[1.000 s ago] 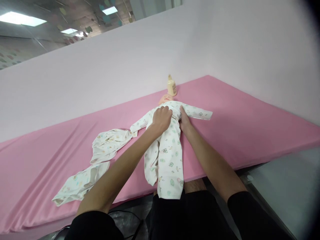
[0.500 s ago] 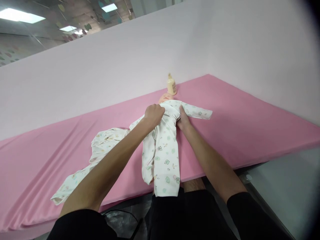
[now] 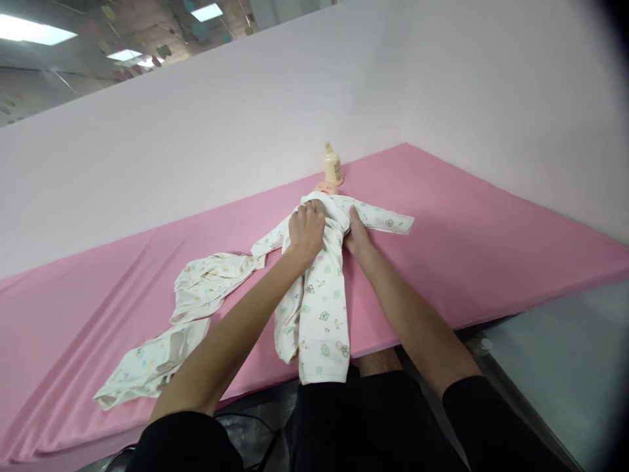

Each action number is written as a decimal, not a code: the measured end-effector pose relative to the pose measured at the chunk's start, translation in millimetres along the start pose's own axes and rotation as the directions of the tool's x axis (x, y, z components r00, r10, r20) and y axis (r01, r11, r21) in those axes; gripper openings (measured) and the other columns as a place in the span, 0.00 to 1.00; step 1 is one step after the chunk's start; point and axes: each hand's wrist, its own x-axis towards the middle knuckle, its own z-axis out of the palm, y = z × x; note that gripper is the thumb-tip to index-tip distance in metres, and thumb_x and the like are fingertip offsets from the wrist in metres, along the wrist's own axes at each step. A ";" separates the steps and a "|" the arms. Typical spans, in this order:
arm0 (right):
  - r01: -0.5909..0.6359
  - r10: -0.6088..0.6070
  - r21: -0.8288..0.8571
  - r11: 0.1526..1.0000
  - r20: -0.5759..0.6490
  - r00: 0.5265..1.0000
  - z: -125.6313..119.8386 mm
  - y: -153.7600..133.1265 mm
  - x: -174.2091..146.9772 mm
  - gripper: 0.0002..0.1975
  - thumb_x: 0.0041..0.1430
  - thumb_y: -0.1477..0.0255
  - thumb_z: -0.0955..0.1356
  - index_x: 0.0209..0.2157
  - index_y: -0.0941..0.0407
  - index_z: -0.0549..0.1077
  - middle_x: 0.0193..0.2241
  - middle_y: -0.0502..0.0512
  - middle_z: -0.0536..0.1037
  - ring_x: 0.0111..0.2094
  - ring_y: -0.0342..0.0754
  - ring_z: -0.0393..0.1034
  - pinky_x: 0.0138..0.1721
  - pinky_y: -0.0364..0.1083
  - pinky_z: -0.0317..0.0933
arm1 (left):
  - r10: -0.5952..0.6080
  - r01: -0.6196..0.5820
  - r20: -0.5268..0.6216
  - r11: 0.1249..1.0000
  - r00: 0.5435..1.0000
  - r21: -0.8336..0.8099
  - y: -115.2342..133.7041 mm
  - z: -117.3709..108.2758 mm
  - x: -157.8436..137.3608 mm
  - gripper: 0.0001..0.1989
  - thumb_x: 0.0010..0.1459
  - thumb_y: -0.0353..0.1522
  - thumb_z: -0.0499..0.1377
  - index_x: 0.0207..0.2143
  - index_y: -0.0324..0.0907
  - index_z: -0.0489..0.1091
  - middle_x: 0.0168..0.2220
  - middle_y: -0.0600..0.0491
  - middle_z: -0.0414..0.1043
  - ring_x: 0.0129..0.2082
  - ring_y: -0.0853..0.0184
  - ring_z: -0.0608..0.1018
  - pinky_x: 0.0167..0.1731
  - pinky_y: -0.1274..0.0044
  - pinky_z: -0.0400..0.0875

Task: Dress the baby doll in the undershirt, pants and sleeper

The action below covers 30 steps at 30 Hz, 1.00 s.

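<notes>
Doll [image 3: 324, 190] in printed sleepsuit [image 3: 322, 288] lies mid-mat [image 3: 491, 229], head at 12 o'clock. Left hand [image 3: 305, 231] is closed on chest fabric, apparently gathering it; right hand [image 3: 356, 235] presses the side, seemingly steadying, its grip indiscernible. Bottle [image 3: 333, 164] stands beyond the head.

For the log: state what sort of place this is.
Probably an infant-care practice room. A baby doll in a printed sleepsuit lies on a pink padded mat with a lotion bottle beside its head; both hands work at its chest.
</notes>
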 end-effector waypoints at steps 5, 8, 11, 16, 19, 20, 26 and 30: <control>-0.014 0.014 -0.001 1.000 -0.029 0.999 3.0 -2.2 -5.1 0.21 0.69 0.54 0.61 0.47 0.54 0.76 0.43 0.53 0.83 0.52 0.50 0.76 0.55 0.51 0.70 | 0.009 -0.011 -0.089 1.000 0.996 -0.020 10.8 4.7 -1.3 0.26 0.61 0.18 0.46 0.62 0.27 0.59 0.54 0.35 0.69 0.53 0.54 0.72 0.50 0.70 0.66; -0.022 0.022 -0.004 1.000 -0.056 0.998 5.4 -4.5 -9.0 0.20 0.69 0.55 0.61 0.47 0.54 0.76 0.43 0.52 0.83 0.50 0.50 0.76 0.54 0.51 0.71 | 0.072 -0.073 -0.040 0.997 0.997 -0.027 10.8 2.0 -1.6 0.23 0.61 0.18 0.46 0.58 0.26 0.64 0.51 0.36 0.72 0.52 0.54 0.73 0.51 0.69 0.66; -0.029 0.028 -0.020 0.999 -0.077 0.997 6.8 -5.9 -12.0 0.21 0.68 0.54 0.62 0.47 0.54 0.75 0.43 0.53 0.83 0.50 0.50 0.76 0.53 0.52 0.72 | 0.145 -0.144 0.019 0.988 0.989 -0.060 7.4 -4.8 -3.9 0.17 0.64 0.20 0.46 0.48 0.29 0.71 0.45 0.39 0.75 0.47 0.56 0.76 0.49 0.69 0.67; -0.014 0.013 -0.028 1.000 -0.052 0.999 6.3 -5.2 -12.8 0.21 0.68 0.54 0.62 0.48 0.55 0.75 0.42 0.54 0.84 0.48 0.49 0.77 0.51 0.50 0.72 | 0.261 -0.249 0.110 0.962 0.959 -0.111 5.3 -19.1 -14.0 0.18 0.70 0.34 0.47 0.42 0.32 0.74 0.46 0.39 0.76 0.47 0.55 0.78 0.54 0.65 0.66; -0.010 0.010 -0.005 1.000 -0.040 0.999 6.0 -4.7 -11.8 0.20 0.69 0.55 0.62 0.47 0.56 0.75 0.42 0.54 0.84 0.48 0.48 0.77 0.51 0.49 0.72 | 0.232 -0.202 0.207 0.967 0.950 -0.156 6.7 -21.9 -16.9 0.22 0.71 0.39 0.47 0.49 0.31 0.72 0.53 0.36 0.72 0.52 0.52 0.76 0.49 0.68 0.70; -0.013 0.013 0.003 1.000 -0.041 0.999 5.9 -4.7 -11.3 0.20 0.69 0.56 0.62 0.47 0.55 0.75 0.42 0.53 0.84 0.48 0.48 0.77 0.51 0.49 0.72 | 0.224 -0.188 0.224 0.967 0.948 -0.170 6.2 -21.4 -16.3 0.23 0.71 0.40 0.46 0.53 0.30 0.70 0.56 0.36 0.70 0.55 0.51 0.74 0.51 0.67 0.69; -0.014 0.011 -0.021 1.000 -0.105 0.994 5.1 -4.2 -8.9 0.19 0.67 0.55 0.64 0.46 0.55 0.76 0.41 0.54 0.84 0.47 0.49 0.77 0.52 0.49 0.72 | 0.249 -0.108 0.311 0.907 0.917 -0.408 -13.9 -13.6 3.1 0.23 0.72 0.39 0.39 0.53 0.35 0.67 0.58 0.39 0.69 0.57 0.55 0.72 0.50 0.68 0.69; -0.005 0.000 -0.049 0.999 -0.093 0.996 3.8 -2.8 -7.9 0.20 0.66 0.54 0.64 0.45 0.54 0.77 0.41 0.54 0.84 0.48 0.50 0.77 0.52 0.51 0.72 | 0.217 -0.106 0.270 0.922 0.938 -0.372 -21.8 -3.9 16.4 0.19 0.70 0.31 0.42 0.54 0.31 0.66 0.58 0.37 0.67 0.60 0.54 0.69 0.57 0.68 0.63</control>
